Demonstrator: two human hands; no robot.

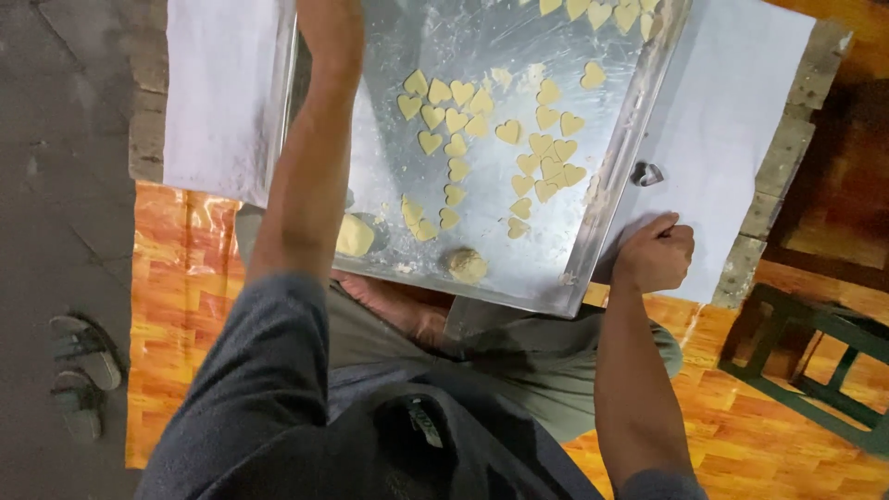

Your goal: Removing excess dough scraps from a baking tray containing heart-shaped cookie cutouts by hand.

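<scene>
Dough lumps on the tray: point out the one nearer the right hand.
The round lump by the tray's near edge; the other lump lies beside the left forearm, farther from the right hand.

- Your right hand (pixel 656 252) is a closed fist on the white paper (pixel 722 120), just beside the metal tray (pixel 593 222).
- Heart-shaped dough pieces (pixel 546 153) all over that tray, plus two dough lumps (pixel 463 264).
- Little heart cutter (pixel 646 173) sits near your fist.
- Left arm reaches up out of view.

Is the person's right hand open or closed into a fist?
Closed. The right hand is curled into a fist, knuckles up, resting at the edge of the metal tray on the white sheet. Anything inside the grip is hidden.
</scene>
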